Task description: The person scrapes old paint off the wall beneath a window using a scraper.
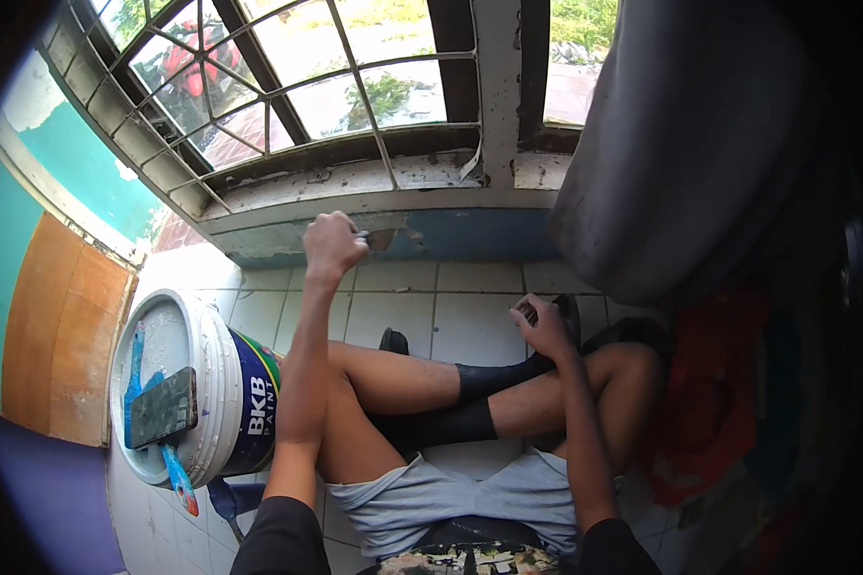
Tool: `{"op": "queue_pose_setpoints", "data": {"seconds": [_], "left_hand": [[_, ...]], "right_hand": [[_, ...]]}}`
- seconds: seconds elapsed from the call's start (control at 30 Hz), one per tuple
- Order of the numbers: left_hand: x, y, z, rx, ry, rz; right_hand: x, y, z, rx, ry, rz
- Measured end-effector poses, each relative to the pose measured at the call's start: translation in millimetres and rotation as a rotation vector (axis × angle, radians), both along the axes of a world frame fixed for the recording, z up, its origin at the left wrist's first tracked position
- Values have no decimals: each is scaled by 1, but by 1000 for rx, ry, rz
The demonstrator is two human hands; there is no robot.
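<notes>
White lettering marks the side of one navy paint bucket, which stands on the tiled floor to the person's left. Its white lid is on, hiding whatever is inside. On the lid lie one dark phone and blue handle-like pieces, partly under the phone; whether they are one tool or two cannot be told. The left hand has its fingers closed around one small scraper, whose blade is at the peeling low wall beneath the barred window. The right hand, fingers curled, is beside one dark shoe; whether it grips anything cannot be told.
</notes>
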State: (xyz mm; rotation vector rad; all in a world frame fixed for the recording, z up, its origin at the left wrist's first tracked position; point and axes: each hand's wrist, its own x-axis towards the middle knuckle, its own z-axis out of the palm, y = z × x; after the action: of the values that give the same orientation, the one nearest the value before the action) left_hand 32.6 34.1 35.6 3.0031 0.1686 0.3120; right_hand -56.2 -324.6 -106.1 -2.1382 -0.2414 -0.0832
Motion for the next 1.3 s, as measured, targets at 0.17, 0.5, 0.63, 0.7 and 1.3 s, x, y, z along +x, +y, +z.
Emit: {"op": "queue_pose_setpoints", "data": {"seconds": [0.17,0.5,0.63,0.7,1.3], "left_hand": [[1,-49,-28,164,56,-112],[-9,-46,-20,119,-60,-19],[-30,-56,12,43,-165,9],[-24,-57,10,66,-168,-5],[-27,-58,-1,73,-247,-67]], "right_hand": [[-2,-5,2,25,76,0],[3,3,1,38,77,2],[-2,-5,-2,32,102,-12],[-2,-5,-6,14,75,-21],[-3,-3,2,-10,151,14]]}}
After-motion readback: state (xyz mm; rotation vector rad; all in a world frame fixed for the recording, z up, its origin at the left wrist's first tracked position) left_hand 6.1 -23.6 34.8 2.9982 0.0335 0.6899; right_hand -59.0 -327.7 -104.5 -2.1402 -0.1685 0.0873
